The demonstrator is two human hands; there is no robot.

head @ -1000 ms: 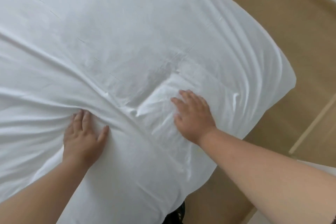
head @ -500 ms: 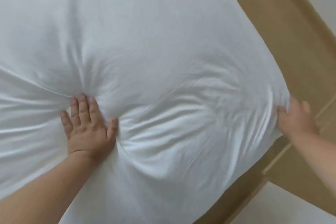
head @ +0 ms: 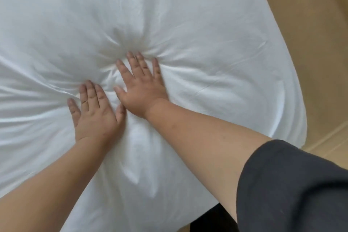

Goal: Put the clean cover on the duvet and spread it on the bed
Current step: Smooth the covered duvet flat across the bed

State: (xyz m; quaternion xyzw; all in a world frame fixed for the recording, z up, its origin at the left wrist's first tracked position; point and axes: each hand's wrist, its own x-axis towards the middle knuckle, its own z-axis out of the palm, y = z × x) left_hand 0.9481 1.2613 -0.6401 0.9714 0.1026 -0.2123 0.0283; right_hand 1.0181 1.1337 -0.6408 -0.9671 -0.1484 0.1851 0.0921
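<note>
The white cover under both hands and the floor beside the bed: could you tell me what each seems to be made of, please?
White cover: thin woven cloth, probably cotton, with a faint sheen; it gathers into fine creases around the pressing left hand and right hand. Floor: smooth, matte tan surface, perhaps wood or laminate; too blurred to tell.

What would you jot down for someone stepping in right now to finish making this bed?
Left hand: flat, fingers straight, pressing on the white duvet; holds nothing.
Right hand: flat beside the left, fingers spread, also pressing; creases radiate from both palms.
The duvet lies spread over the bed; its right edge hangs over the side above the tan floor. I cannot tell where the cover's opening is, or whether it is closed.
Done: cover looks to be on, duvet laid out.
Left: probably smooth the wrinkles outward from the middle, then check the near corner and edges.
</note>
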